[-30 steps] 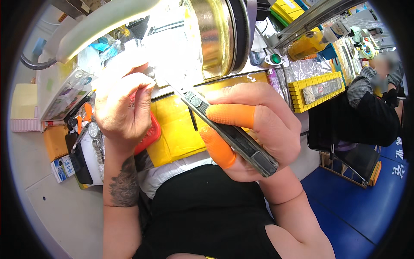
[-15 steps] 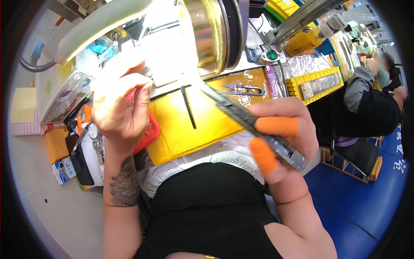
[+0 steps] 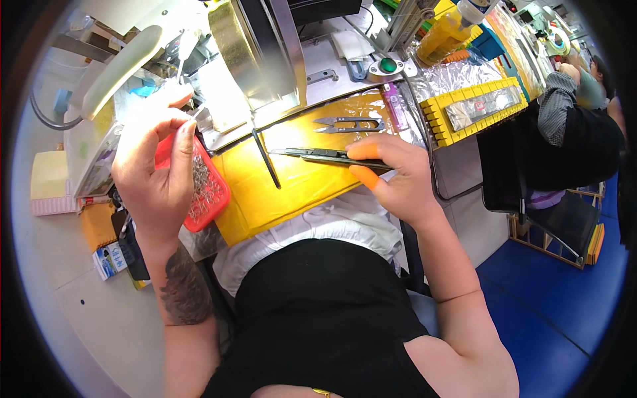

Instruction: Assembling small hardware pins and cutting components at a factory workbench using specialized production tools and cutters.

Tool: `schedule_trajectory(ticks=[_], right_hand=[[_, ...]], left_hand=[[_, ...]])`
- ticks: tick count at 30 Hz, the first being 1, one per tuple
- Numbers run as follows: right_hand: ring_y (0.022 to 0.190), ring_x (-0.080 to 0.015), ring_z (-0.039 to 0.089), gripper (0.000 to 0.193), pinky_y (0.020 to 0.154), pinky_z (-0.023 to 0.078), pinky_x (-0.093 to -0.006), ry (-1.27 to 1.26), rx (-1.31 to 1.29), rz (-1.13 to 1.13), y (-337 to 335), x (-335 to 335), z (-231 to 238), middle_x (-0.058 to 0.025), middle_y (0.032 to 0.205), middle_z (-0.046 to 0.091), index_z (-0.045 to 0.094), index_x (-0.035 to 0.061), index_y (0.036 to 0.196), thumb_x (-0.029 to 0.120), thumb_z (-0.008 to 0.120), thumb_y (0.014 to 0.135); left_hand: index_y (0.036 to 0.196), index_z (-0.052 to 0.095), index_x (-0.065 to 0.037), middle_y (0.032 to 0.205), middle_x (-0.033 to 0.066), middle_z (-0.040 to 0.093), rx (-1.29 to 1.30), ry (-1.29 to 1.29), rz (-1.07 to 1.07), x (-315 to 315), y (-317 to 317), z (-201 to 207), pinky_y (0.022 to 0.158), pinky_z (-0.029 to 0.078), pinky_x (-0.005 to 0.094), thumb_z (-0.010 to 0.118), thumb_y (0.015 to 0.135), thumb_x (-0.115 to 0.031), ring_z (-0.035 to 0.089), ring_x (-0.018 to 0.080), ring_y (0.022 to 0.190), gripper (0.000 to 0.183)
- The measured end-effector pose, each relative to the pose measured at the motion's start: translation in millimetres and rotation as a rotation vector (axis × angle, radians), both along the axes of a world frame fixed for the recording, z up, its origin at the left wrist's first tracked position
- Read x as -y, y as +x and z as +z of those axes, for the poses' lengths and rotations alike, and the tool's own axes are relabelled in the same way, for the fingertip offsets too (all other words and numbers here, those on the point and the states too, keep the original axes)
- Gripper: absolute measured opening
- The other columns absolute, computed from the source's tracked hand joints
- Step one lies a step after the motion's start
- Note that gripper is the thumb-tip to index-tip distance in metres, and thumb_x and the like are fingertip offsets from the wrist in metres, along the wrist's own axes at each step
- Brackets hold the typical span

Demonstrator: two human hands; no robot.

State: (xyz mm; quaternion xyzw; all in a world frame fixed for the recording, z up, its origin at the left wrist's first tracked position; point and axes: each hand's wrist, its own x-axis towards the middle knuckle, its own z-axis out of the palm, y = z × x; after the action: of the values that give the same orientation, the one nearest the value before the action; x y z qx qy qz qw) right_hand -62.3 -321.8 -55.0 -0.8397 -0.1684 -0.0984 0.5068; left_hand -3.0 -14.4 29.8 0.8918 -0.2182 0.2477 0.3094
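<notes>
Though narrow, right grip (image 3: 403,174) around knife (image 3: 325,156)

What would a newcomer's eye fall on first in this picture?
Probably the bright yellow sheet at the centre, with a black cutter over it in the right hand, which wears orange finger covers. Then the red tray of small metal pieces, partly behind the left hand.
</notes>
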Motion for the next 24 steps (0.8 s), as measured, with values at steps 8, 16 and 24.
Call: schedule_trajectory(ticks=[8,16,24], right_hand=[[0.086,-0.0298,0.063,0.015,0.075,0.051,-0.0368,-0.062,0.299,-0.056,31,-5,35,-0.0077,0.097,0.070,0.074,0.0069,0.091,0.004,0.076,0.076],[0.058,-0.0142,0.061,0.015,0.057,0.048,-0.0295,0.174,0.011,0.135,134,-33,80,-0.0069,0.067,0.066,0.077,0.0048,0.098,0.011,0.071,0.085],[0.063,-0.0099,0.060,0.019,0.061,0.049,-0.0271,0.134,-0.180,0.423,157,-39,76,-0.0041,0.073,0.068,0.074,0.0018,0.102,0.006,0.069,0.083]], left_hand=[[0.096,0.067,0.005,0.081,0.0123,0.072,-0.150,-0.123,0.131,44,3,31,0.071,0.054,0.0284,0.065,0.094,-0.005,0.069,0.0166,0.069,0.010],[0.112,0.062,0.000,0.072,0.0122,0.064,-0.529,0.024,0.276,77,17,50,0.063,0.050,0.0365,0.047,0.099,-0.011,0.065,0.0203,0.063,0.022],[0.136,0.057,-0.009,0.114,0.0135,0.070,-0.590,-0.099,0.272,78,25,35,0.087,0.050,0.0369,0.046,0.098,-0.009,0.069,0.0259,0.096,0.039]])
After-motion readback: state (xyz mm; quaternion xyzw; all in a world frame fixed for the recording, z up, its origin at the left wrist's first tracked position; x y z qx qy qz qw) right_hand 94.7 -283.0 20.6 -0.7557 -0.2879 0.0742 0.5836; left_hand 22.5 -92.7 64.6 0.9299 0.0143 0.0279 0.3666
